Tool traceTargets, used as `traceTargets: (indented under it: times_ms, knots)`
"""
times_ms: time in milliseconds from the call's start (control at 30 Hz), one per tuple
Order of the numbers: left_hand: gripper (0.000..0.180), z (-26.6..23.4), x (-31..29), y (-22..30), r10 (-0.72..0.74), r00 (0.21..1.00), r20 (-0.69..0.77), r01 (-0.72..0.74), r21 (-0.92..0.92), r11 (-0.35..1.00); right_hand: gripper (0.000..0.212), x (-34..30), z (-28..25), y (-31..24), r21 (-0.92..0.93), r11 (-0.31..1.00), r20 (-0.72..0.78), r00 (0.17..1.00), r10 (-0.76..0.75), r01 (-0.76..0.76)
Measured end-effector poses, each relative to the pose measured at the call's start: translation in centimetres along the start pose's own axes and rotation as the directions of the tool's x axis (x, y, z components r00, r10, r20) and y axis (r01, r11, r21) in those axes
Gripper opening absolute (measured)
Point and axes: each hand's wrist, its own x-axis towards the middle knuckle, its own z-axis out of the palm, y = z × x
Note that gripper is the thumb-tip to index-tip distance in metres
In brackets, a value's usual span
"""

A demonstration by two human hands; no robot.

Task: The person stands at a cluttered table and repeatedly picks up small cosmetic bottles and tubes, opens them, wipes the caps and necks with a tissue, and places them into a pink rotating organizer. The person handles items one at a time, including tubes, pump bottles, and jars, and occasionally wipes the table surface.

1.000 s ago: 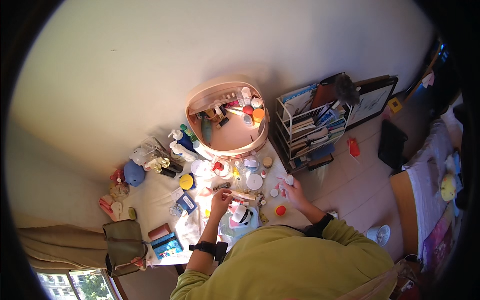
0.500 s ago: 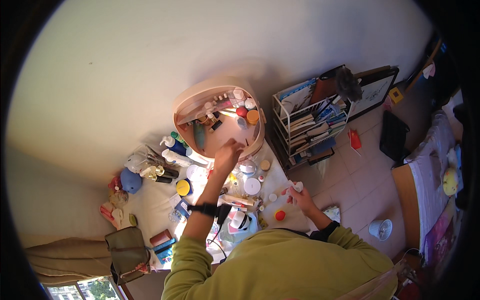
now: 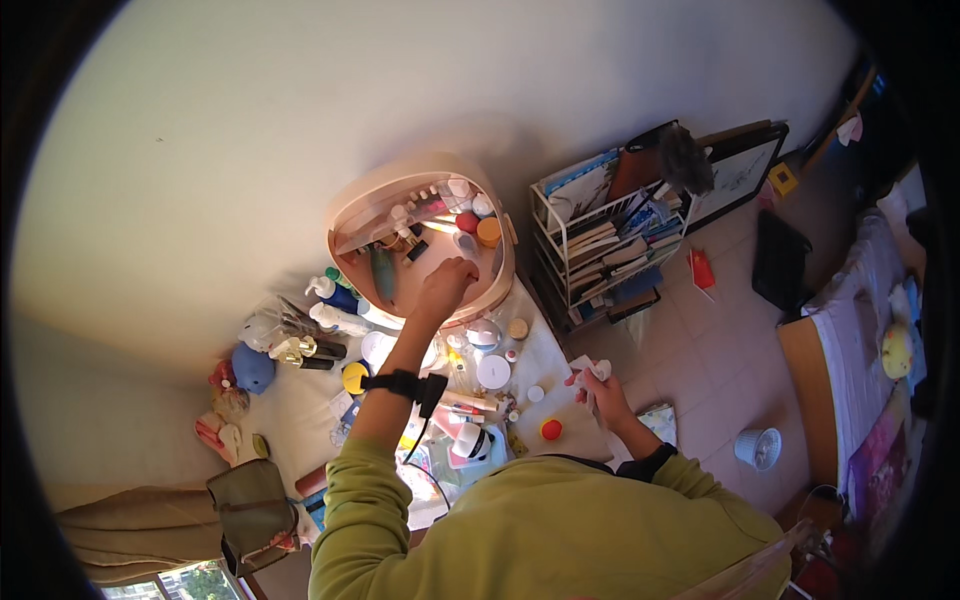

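The left hand (image 3: 448, 286) was inside a pink storage box (image 3: 395, 174) at the upper centre of the frame, its forearm crossing over the box's front rim; its fingers were bent together, but whether they gripped anything could not be told. The right hand (image 3: 606, 396), right of centre, had its fingers closed around a crumpled white wad (image 3: 600, 370), just beyond the right edge of the desk (image 3: 572, 405). Beyond the left hand, the box held an orange jar (image 3: 488, 232), a red round item (image 3: 466, 223) just beside it, a small black tube (image 3: 416, 252) and, along the left side, a teal item (image 3: 382, 272). The box stood on the far part of the desk, and below it in the frame lay a crowd of small things, among them a round white container (image 3: 493, 371) near the centre, a yellow-lidded jar (image 3: 355, 378) left of the left forearm, a white bottle with a black band (image 3: 472, 441), and a red-topped piece (image 3: 551, 429) near the desk's right edge. A blue rounded object (image 3: 253, 369) stood at centre left. To the right of the box, a white wire rack (image 3: 566, 243) held books and papers, and a pale wastebasket (image 3: 758, 449) stood on the floor at lower right.
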Motion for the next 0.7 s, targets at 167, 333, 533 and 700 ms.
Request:
traceTargets:
  times_ms: [167,333,533,700]
  knots:
    - [0.011,1.5,-6.2,4.9,-0.197,0.98,0.005,0.187,-0.348,0.919,0.025,-0.1,0.1,-0.1,-0.038,0.999,-0.03,0.999,0.014,-0.015]
    - [0.019,7.3,-11.9,8.9,-0.08,0.961,0.264,0.184,-0.397,0.899,0.025,-0.4,0.8,-0.2,-0.007,1.0,-0.013,1.0,0.02,-0.02]
    - [0.019,12.8,-12.2,8.4,-0.24,0.941,0.24,0.286,-0.176,0.942,0.024,-0.9,0.5,0.0,-0.004,1.0,0.003,1.0,0.011,-0.011]
    - [0.022,13.0,-12.6,8.9,-0.258,0.948,0.188,0.286,-0.143,0.947,0.028,-1.1,-0.6,1.2,-0.001,0.998,-0.029,0.998,0.058,-0.058]
